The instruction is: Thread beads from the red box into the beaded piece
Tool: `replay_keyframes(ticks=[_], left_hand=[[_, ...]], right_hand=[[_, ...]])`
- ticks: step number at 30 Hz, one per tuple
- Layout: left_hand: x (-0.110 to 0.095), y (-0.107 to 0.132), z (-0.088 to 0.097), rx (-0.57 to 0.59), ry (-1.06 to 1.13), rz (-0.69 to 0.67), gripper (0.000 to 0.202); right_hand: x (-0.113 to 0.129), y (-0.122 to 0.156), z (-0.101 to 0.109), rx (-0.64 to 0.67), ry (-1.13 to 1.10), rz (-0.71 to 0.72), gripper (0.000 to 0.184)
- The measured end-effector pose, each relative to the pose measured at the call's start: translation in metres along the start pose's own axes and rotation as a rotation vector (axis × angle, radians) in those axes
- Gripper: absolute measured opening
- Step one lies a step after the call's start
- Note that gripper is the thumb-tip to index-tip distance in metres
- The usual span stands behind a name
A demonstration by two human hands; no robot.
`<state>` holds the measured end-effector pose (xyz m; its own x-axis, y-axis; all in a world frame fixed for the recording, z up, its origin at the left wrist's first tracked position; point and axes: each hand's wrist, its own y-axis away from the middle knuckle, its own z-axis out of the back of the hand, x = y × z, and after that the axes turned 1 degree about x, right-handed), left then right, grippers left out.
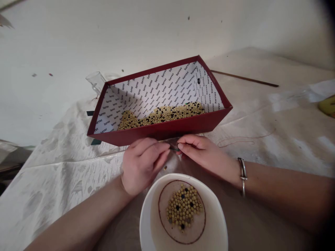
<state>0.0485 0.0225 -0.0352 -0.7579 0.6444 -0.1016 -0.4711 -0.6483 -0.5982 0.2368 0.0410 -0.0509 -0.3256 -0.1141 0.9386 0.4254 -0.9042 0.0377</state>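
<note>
My left hand (142, 162) and my right hand (196, 148) meet just in front of a red box (162, 134), fingertips pinched close together. Something small and dark shows between them, too unclear to name. Inside the box, whose white lining bears printed words, lie many tan and black beads (167, 115). Below my hands stands a white tub (147, 205), with a smaller pile of tan beads (184, 207) and a few black ones on its bottom. One tiny brownish bead (165, 167) lies between the tub and my fingers. A bracelet (243, 177) circles my right wrist.
A clear glass (95, 81) stands behind the box's left end. A thin brown stick (246, 78) lies at the back right. Reddish thread (235, 142) curls on the pale table cover (75, 157) right of my hands. Something yellow-green (327, 106) sits at the right edge.
</note>
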Motion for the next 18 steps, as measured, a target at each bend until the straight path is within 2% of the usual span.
replay_keyframes(ticks=[3,10,18], left_hand=[[-0.0022,0.0009,-0.0027,0.008,-0.038,-0.073,0.018],[-0.0014,0.0014,-0.0069,0.044,-0.022,-0.078,0.019],[-0.0041,-0.0011,-0.0079,0.038,0.046,0.018,0.014]], right_hand=[[0.0009,0.0006,-0.0003,0.016,0.053,0.040,0.019],[-0.0002,0.0000,-0.0016,0.041,0.101,0.042,0.021],[0.0023,0.0003,-0.0001,0.041,0.075,0.048,0.019]])
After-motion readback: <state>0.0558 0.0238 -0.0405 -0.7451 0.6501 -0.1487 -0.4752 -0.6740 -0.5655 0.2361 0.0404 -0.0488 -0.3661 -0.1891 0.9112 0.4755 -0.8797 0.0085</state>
